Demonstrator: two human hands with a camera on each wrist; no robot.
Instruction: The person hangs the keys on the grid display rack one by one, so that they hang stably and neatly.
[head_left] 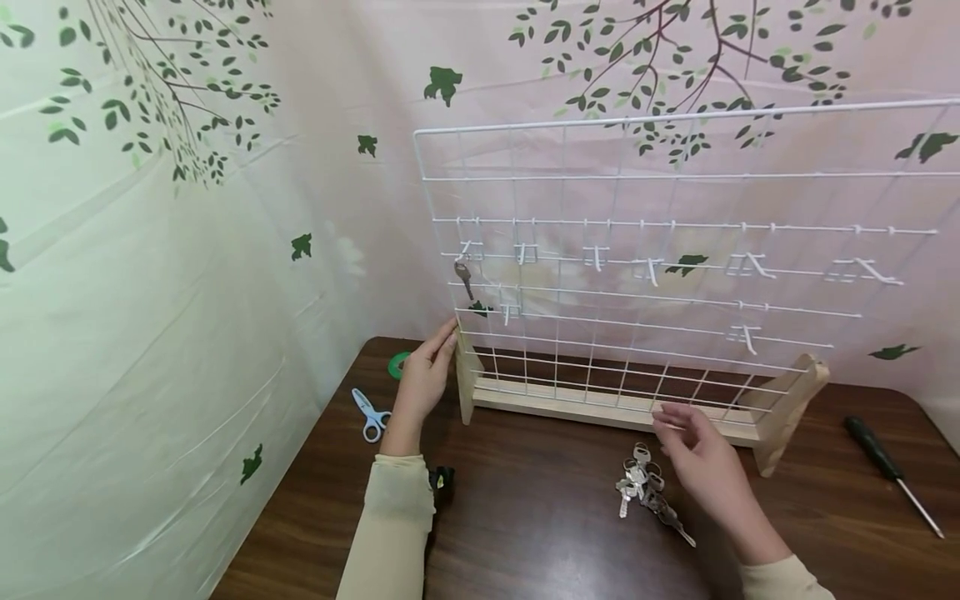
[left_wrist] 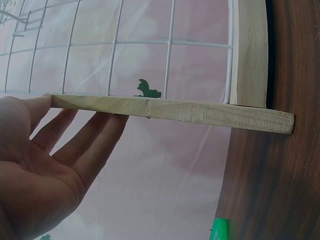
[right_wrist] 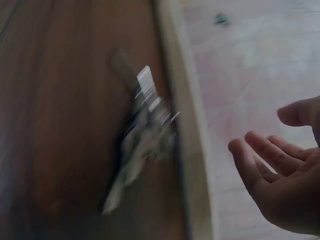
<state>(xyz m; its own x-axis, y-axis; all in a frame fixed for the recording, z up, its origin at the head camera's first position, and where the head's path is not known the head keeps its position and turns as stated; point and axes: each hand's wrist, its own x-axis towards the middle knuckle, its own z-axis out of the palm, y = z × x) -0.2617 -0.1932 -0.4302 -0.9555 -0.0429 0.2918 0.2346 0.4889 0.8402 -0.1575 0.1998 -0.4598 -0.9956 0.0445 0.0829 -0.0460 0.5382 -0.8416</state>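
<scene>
Pinching the left wooden end post (left_wrist: 170, 111) of the wire rack (head_left: 645, 224) in the left grip (head_left: 426, 375), pressed thumb and fingers to opposite faces of the wood, not far from the back-left corner of the surface (head_left: 525, 533). Held nothing in the right grip (head_left: 701, 454), with loosely bent fingers and a clear gap between thumb and fingertips. Had it by the wooden base bar (head_left: 570, 408); could not tell whether touching or merely close. Found the bunch of keys (head_left: 637, 477) lying on the surface in front of the base bar, just beside the right grip and well apart from the left edge. Got only a blurred look at it from the right wrist. Saw a single key (head_left: 464, 279) hanging from the leftmost of six white hooks (head_left: 597, 258) in the upper row, above the left grip. Saw the rack standing along the back edge. Noticed blue scissors (head_left: 366, 407) near the left edge, a green ring (head_left: 392, 365) near the back-left corner and a dark-handled screwdriver (head_left: 873, 450) near the right edge. Spotted a black object (head_left: 444, 483) partly hidden by the left sleeve (head_left: 390, 533); could not make out more
</scene>
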